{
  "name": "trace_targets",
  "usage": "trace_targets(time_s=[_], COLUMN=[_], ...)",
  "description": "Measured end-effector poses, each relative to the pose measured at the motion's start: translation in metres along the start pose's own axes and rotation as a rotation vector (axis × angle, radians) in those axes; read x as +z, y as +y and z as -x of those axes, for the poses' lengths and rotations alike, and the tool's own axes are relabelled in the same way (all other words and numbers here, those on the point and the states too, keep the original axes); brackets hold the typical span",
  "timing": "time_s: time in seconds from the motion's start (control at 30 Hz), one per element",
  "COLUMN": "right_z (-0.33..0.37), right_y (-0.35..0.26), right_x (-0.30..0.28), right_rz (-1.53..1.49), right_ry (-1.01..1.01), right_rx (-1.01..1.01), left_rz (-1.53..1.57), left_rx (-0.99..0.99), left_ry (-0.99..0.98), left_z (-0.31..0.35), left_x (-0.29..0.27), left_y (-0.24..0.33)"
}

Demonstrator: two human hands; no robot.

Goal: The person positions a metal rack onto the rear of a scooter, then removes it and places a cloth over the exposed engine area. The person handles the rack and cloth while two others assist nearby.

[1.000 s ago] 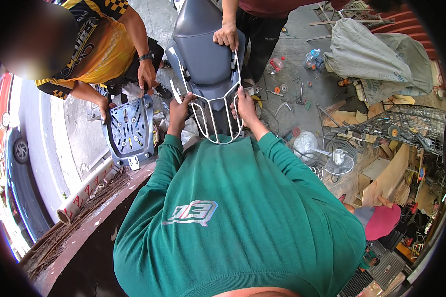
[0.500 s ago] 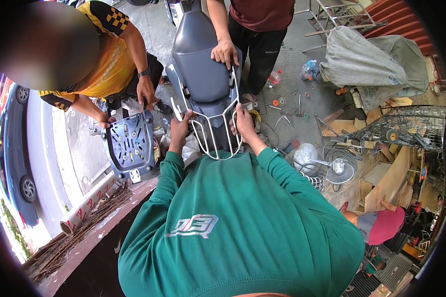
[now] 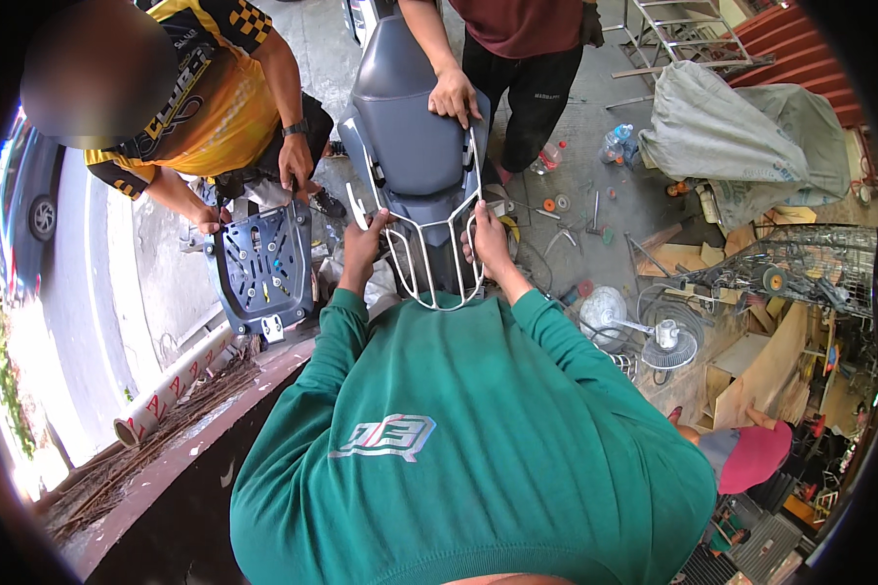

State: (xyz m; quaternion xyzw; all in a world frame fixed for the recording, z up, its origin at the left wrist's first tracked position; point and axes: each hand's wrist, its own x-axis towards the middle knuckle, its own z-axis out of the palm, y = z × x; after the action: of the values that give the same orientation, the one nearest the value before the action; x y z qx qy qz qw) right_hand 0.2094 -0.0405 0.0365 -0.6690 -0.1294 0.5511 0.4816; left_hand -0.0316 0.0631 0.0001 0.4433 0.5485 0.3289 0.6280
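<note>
A white tubular motorcycle rear rack stretches from the tail of a motorcycle toward my chest, its side arms running forward along both sides of the dark seat. My left hand is closed around its left side, close to an upturned flat end of the frame. On the opposite side, my right hand grips the outer tube with the fingers curled under it. Across from me, a co-worker's hand presses at the seat's right edge, by the rack's forward arm.
At left, a person in a yellow and black shirt holds a black slotted mounting plate. Tools and small parts lie on the floor to the right, near plastic bottles, a fan and a grey cover. A white pipe lies at lower left.
The view has shifted slightly. My hands keep their hold on the rack. The co-worker's hand still rests by the seat, and the person at left still holds the black plate.
</note>
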Motion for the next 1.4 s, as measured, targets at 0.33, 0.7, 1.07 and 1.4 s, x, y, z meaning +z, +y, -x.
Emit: trace_targets(time_s=[0.33,0.7,1.07,1.4], right_z=[0.001,-0.006,0.004,0.032], right_y=[0.0,0.006,-0.001,-0.019], right_x=[0.002,0.001,0.002,0.003], right_rz=[-0.009,0.019,-0.001,-0.096], right_ry=[0.005,0.016,0.006,-0.04], right_rx=[0.003,-0.03,-0.056,-0.054], left_rz=[0.006,0.032,0.019,-0.05], left_rx=[0.006,0.045,0.074,0.105], left_ry=[-0.013,0.029,0.036,0.014], left_z=[0.005,0.004,0.011,0.024], left_x=[0.002,0.0,0.0,-0.007], left_y=[0.007,0.005,0.012,0.038])
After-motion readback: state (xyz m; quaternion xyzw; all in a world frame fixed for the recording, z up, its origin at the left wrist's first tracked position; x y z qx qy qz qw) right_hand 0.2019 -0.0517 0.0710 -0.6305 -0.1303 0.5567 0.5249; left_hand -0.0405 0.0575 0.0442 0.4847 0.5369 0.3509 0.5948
